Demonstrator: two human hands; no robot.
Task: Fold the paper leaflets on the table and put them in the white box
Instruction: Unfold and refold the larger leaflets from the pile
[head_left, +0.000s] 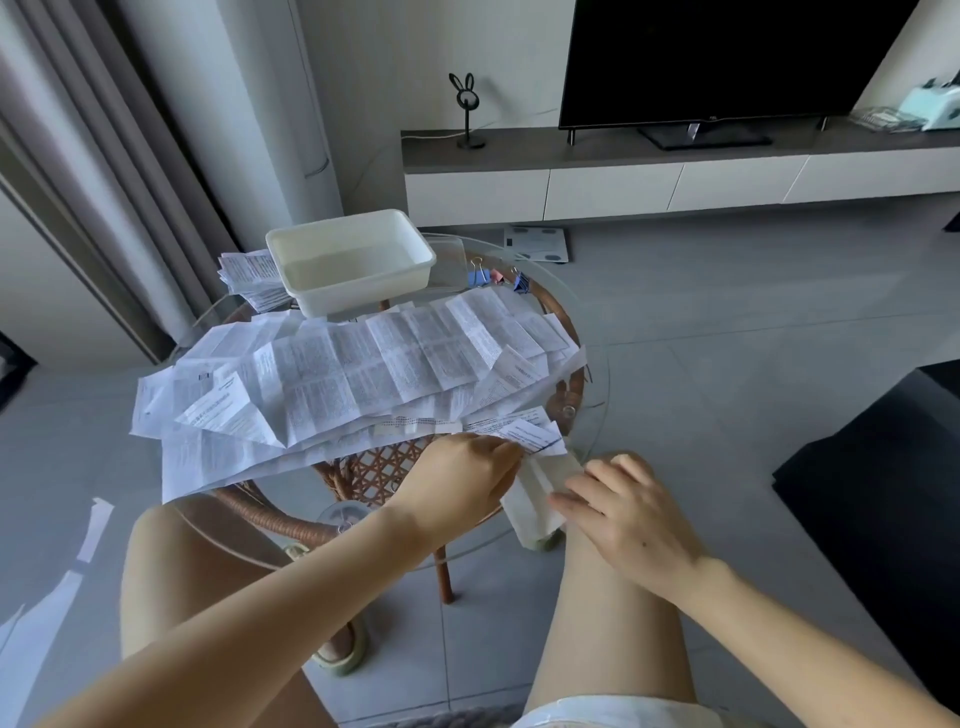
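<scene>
Leaflet (535, 501), partly folded into a narrow strip, lies at the near edge of the table (592, 332), between the two hands. The left hand (462, 480) covers its left side, fingers bent close together with their tips at the strip's upper end. The thumb is hidden, so I cannot tell whether they pinch the paper. The right hand (631, 514) lies over the strip's right side, its fingers (569, 503) straight and slightly spread, tips resting on the paper. Just beyond, a loose pile (363, 374) of unfolded leaflets covers most of the tabletop. The box (415, 248) stands at the far edge, a stack (249, 280) of folded leaflets to its left, clips (493, 278) to its right.
</scene>
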